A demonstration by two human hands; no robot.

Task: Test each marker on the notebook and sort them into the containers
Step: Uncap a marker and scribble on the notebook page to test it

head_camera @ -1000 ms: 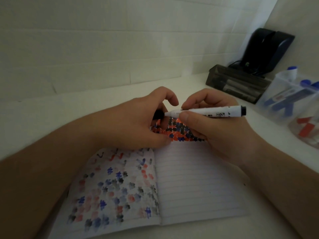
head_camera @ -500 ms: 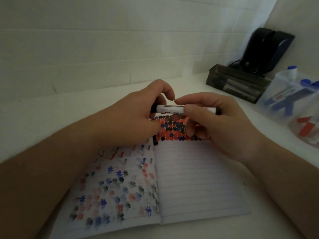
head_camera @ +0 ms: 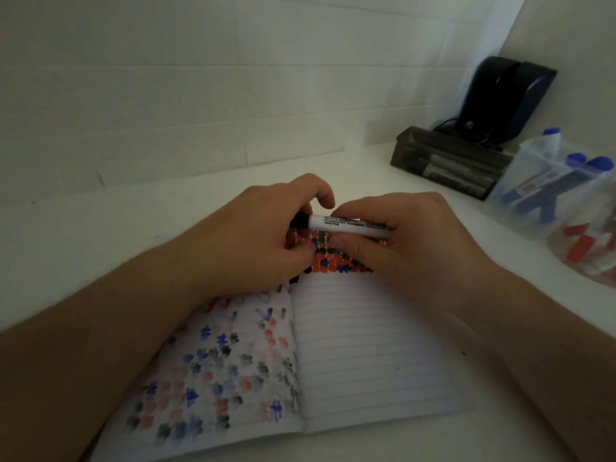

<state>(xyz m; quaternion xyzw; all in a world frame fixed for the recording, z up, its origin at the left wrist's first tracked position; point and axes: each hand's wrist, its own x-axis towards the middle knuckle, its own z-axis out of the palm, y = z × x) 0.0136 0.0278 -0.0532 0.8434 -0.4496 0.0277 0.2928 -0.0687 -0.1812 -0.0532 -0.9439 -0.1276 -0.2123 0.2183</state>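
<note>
I have the marker (head_camera: 350, 225) held level above the top of the open notebook (head_camera: 366, 355), its long axis running left to right across my view. My right hand (head_camera: 410, 241) has its fingers curled round the white barrel, thumb underneath. My left hand (head_camera: 266, 235) pinches the black cap end (head_camera: 300, 220), fingers wrapped round it. The two hands nearly meet at the barrel, so whichever step this is, cap coming off or going on, it turns on a straight pull or push along that axis. I cannot tell whether the cap is fully seated; the left fingers cover the joint.

The notebook lies flat on the counter (head_camera: 100, 235), its left page full of red, blue and black test marks and the right page marked only along its top rows, partly under my hands.

The containers sit to the right, nearer my right hand: a dark tray (head_camera: 450, 161) at the back, a clear tub (head_camera: 546, 191) with blue markers, and another clear one (head_camera: 586, 255) with red markers, cut off by the frame edge. The marker's far end is hidden in my right palm.
</note>
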